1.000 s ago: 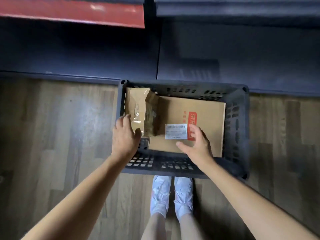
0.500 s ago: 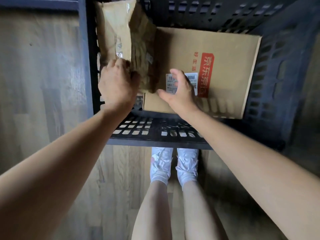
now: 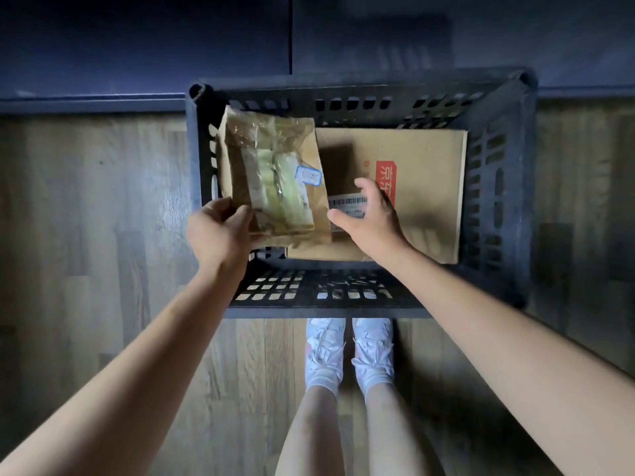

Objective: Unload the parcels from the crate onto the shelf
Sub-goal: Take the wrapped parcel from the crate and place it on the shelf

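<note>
Head view: crate (image 3: 498, 187) sits on the wood floor (image 3: 86, 235), dark and slotted, with its far rim against the base of the shelf (image 3: 144, 46). Two parcels are in it.

Left hand (image 3: 220, 231) grips the near-left corner of the small parcel (image 3: 275, 180), thumb on top and fingers (image 3: 213, 209) curled round the edge. This parcel is a brown kraft package wrapped in clear tape with a small blue-edged sticker. It is tilted, far end toward the crate's back-left corner, and its right edge overlaps the box (image 3: 422, 194).

The box lies flat on the crate floor, to the right of the left fingers and beneath the right ones. It is plain cardboard with a red printed block and a barcode label (image 3: 347, 204).

Right hand (image 3: 371, 218) is over the box, just right of the small parcel. Its fingers are spread and loosely bent, holding nothing; cannot tell if they touch the box.

The person's legs and white shoes (image 3: 350, 352) stand just behind the crate's near wall, between the two forearms.
</note>
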Demonstrator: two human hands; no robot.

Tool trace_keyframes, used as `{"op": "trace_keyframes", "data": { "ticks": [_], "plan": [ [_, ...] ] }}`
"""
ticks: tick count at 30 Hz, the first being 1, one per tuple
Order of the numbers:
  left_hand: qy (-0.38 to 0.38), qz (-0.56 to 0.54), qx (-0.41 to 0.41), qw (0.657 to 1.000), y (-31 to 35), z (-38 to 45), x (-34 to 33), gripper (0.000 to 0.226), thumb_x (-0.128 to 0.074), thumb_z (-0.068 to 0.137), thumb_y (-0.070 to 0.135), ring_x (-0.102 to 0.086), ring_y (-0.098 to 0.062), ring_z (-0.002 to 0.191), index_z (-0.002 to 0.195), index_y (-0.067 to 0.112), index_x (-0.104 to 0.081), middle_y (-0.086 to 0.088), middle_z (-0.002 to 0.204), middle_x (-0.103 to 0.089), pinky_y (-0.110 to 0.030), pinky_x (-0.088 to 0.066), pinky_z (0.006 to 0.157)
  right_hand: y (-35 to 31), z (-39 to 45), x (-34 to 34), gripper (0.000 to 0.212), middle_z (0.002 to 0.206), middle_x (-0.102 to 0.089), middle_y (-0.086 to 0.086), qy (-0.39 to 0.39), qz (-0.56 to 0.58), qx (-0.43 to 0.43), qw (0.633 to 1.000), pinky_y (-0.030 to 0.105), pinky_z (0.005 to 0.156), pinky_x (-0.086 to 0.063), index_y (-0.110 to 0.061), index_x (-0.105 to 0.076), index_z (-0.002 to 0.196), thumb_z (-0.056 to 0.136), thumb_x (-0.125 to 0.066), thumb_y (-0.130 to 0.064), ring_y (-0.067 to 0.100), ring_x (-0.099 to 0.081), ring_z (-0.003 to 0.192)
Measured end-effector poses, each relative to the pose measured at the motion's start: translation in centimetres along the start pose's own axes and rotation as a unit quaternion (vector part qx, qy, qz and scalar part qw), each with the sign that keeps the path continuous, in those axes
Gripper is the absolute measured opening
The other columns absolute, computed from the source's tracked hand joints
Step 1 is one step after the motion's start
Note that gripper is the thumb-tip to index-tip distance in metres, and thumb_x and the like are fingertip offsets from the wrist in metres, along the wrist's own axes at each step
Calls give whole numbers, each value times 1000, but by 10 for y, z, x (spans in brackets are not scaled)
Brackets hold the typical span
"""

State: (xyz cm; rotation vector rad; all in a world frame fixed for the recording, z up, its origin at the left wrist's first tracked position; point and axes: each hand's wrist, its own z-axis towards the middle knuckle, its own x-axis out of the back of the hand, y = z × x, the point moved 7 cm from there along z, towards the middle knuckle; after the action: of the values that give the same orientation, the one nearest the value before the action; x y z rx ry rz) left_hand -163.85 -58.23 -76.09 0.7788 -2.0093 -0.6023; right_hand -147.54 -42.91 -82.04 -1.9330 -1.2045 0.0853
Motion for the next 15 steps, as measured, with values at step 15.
{"op": "trace_keyframes", "data": {
  "ticks": [15],
  "plan": [
    [-216,-204,-60,953,126,-115,34,13,-56,86,-6,-66,-6,53,93,-2,-67,5,59,-71,-21,-55,51,-123,-106,116,47,95,-59,-8,102,127,98,982,11,69,-45,-23,-51,117,74,-67,-11,-10,-52,69]
  ]
}}
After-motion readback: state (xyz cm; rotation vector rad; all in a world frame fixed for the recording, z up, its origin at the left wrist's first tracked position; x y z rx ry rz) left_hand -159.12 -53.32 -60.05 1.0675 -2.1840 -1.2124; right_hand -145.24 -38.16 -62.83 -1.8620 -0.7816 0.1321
